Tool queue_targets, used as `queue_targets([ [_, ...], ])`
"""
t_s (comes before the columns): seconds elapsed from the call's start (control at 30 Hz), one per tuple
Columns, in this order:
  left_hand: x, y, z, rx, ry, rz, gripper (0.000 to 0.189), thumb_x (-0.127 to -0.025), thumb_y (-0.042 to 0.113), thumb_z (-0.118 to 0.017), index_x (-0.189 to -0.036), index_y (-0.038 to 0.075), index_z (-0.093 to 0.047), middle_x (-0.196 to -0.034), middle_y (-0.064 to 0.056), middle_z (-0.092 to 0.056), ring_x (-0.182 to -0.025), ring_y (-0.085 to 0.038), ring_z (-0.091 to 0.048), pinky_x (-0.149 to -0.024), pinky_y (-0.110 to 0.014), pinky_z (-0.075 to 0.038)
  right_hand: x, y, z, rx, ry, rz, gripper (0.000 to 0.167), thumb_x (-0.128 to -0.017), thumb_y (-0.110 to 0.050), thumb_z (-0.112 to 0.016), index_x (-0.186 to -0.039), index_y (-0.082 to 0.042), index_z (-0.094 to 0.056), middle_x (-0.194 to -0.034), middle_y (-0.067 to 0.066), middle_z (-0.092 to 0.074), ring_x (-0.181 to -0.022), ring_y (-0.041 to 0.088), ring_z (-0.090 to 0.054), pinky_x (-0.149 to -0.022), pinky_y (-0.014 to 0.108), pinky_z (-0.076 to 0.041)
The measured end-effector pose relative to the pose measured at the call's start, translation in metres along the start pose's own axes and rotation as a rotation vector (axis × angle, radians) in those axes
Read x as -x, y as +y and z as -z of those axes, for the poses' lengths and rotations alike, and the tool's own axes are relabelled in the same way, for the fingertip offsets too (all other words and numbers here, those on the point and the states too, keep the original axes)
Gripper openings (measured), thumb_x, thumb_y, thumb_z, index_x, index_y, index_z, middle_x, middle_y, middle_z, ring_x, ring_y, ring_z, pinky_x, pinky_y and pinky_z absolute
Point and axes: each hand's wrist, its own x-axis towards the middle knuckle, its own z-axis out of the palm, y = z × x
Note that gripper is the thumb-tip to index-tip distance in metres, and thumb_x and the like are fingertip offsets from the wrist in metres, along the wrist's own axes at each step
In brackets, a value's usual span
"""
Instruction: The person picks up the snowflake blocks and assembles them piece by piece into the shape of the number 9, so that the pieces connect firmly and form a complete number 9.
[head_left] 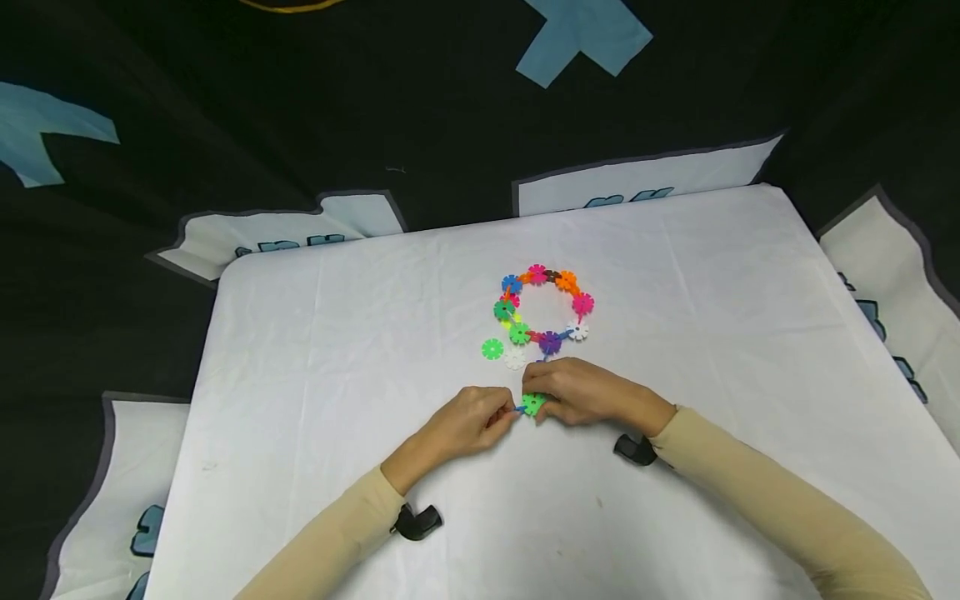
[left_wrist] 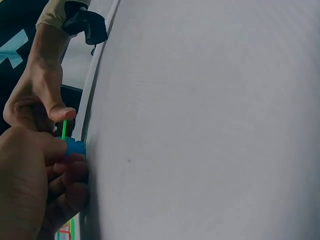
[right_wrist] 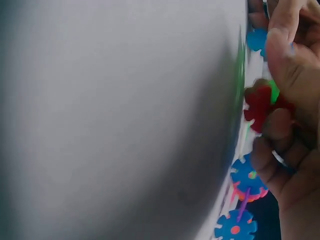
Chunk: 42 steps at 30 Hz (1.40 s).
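My left hand (head_left: 468,419) pinches a small blue notched disc (left_wrist: 75,146) between thumb and fingers. Beside it, a green snowflake disc (head_left: 533,404) sits in the fingers of my right hand (head_left: 583,392), and the two discs meet edge to edge. In the right wrist view a red notched disc (right_wrist: 258,107) shows by the curled fingers, partly hidden by them. Just beyond the right hand lies a ring of joined coloured discs (head_left: 582,302), with a purple disc (head_left: 550,342) at its near side. A blue piece runs from the purple disc toward the right hand.
A loose green disc (head_left: 492,349) and a white disc (head_left: 514,358) lie left of the ring's near side. White cloth covers the table (head_left: 337,333). A dark curtain (head_left: 420,108) hangs behind it. Each wrist wears a black camera mount (head_left: 418,522).
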Motion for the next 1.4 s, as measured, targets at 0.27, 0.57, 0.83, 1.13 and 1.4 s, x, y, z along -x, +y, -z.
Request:
queue_targets([
  [0.27,-0.002,0.003,-0.002,-0.045,-0.003,-0.03,0.02,-0.089,0.002,-0.065,-0.074,0.008,-0.053,-0.061,0.005,-0.042,-0.055,0.002,-0.032,-0.052,-0.01,-0.027,-0.002,-0.007,0.002,0.011,-0.047,-0.009,0.016,-0.083,-0.016,-0.079,-0.092,-0.006,-0.069,-0.097,0.003,-0.064,-0.081,0.009,-0.062,-0.075,0.022,-0.055],
  [0.57,-0.004,0.004,-0.008,-0.083,0.007,-0.037,0.02,-0.088,0.002,-0.066,-0.074,0.008,-0.053,-0.062,0.004,-0.044,-0.055,0.001,-0.034,-0.051,-0.01,-0.028,0.008,-0.009,-0.002,0.038,-0.01,-0.06,0.025,-0.084,-0.017,-0.078,-0.104,-0.003,-0.072,-0.102,0.002,-0.063,-0.084,0.011,-0.063,-0.077,0.023,-0.055],
  [0.83,-0.007,0.004,-0.01,-0.047,0.004,-0.029,0.023,-0.089,0.003,-0.065,-0.073,0.008,-0.05,-0.061,0.004,-0.042,-0.055,0.002,-0.032,-0.05,-0.009,-0.027,0.016,-0.007,-0.007,0.0,0.041,-0.081,0.042,-0.085,-0.016,-0.077,-0.122,-0.001,-0.067,-0.103,0.003,-0.067,-0.086,0.011,-0.063,-0.078,0.024,-0.055],
  [1.13,-0.016,0.004,-0.012,-0.04,0.02,-0.013,0.015,-0.091,0.003,-0.064,-0.079,0.006,-0.056,-0.066,0.002,-0.05,-0.058,-0.001,-0.039,-0.053,-0.011,-0.034,0.014,-0.008,0.0,-0.016,0.047,-0.107,0.034,-0.084,-0.014,-0.078,-0.115,-0.006,-0.07,-0.096,-0.002,-0.068,-0.082,0.008,-0.062,-0.076,0.022,-0.055],
  [1.4,-0.023,-0.015,0.007,-0.084,0.053,0.199,0.031,-0.085,0.032,-0.077,-0.103,0.008,-0.068,-0.079,0.001,-0.059,-0.067,-0.007,-0.049,-0.06,-0.02,-0.044,0.023,0.002,0.012,0.008,0.043,-0.123,0.032,-0.088,-0.015,-0.073,-0.119,-0.008,-0.068,-0.107,-0.001,-0.064,-0.09,0.009,-0.06,-0.081,0.027,-0.054],
])
